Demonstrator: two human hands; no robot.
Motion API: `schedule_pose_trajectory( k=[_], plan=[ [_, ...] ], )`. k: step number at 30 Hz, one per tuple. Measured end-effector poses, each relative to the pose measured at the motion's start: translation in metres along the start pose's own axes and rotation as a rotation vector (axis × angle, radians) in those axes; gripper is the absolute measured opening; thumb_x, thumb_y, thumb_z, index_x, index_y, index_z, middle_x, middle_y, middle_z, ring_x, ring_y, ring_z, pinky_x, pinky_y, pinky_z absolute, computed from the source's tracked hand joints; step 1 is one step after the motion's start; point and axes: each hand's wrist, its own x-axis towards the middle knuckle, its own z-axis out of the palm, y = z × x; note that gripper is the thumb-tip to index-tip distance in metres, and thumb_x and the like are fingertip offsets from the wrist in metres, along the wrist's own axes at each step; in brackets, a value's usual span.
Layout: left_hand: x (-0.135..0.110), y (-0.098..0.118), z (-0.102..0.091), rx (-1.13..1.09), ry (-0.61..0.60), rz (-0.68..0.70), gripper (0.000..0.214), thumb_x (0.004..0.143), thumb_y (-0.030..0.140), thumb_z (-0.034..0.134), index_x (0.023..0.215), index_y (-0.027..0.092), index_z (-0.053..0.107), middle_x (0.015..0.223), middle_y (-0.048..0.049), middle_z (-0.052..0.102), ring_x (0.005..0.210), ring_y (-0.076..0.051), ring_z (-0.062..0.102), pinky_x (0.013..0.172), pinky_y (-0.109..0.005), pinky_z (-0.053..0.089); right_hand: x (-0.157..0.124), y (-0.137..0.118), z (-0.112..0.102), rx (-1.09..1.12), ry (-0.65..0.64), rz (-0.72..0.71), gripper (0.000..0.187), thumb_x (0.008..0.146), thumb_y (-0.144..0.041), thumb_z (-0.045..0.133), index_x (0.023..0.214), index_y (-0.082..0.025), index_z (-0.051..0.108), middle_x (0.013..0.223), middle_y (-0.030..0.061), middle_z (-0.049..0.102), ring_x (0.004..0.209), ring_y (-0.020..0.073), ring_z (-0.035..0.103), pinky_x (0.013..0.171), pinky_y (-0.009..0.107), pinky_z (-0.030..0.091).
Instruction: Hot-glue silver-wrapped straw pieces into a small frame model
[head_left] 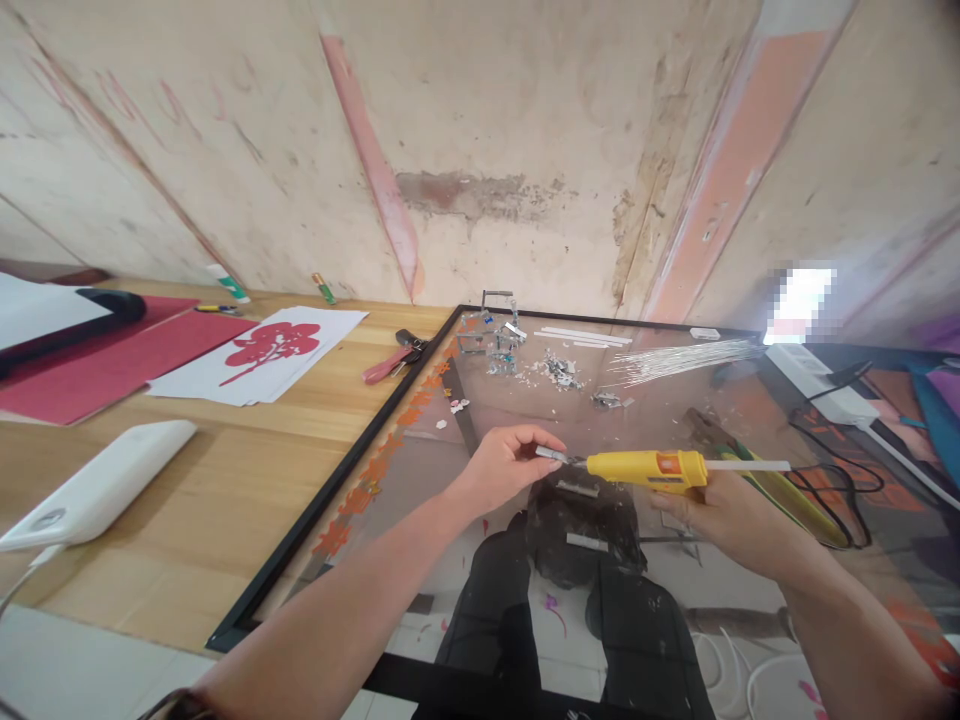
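Note:
Over the glass tabletop, my left hand pinches a small silvery strip between thumb and fingertips. My right hand is wrapped round the handle of a yellow hot glue gun, with a white glue stick poking out of its back. The gun's nozzle points left and meets or nearly meets the strip; I cannot tell whether they touch. Two similar silvery strips, one of them the nearer strip, lie on the glass below my hands.
Silvery scraps, a small wire frame, white sticks and a bundle of thin wires lie farther back. Green-handled pliers and a power strip are at right. Left are scissors, a red flower print and a white device.

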Motion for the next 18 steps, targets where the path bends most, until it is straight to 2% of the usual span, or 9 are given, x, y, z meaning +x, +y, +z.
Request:
schedule_pose_trajectory(
  k=[8, 18],
  plan=[
    [-0.0001, 0.0006, -0.0004, 0.019, 0.023, 0.013, 0.025, 0.071, 0.030, 0.068, 0.091, 0.014, 0.068, 0.083, -0.0047, 0.066, 0.071, -0.012, 0.057, 0.067, -0.023, 0.045, -0.0009, -0.0022, -0.0051, -0.002, -0.008, -0.006, 0.034, 0.081, -0.050, 0.051, 0.086, -0.020, 0.067, 0.075, 0.0006, 0.068, 0.068, 0.0178, 0.061, 0.061, 0.028, 0.051],
    [-0.0008, 0.0007, 0.0011, 0.067, 0.045, 0.013, 0.025, 0.071, 0.031, 0.069, 0.090, 0.015, 0.069, 0.082, -0.0038, 0.067, 0.069, -0.012, 0.058, 0.066, -0.022, 0.046, -0.0009, -0.0071, -0.0008, 0.033, 0.005, 0.009, 0.038, 0.080, -0.051, 0.051, 0.091, -0.019, 0.067, 0.076, 0.0019, 0.068, 0.069, 0.0198, 0.060, 0.062, 0.032, 0.050]
  ],
)
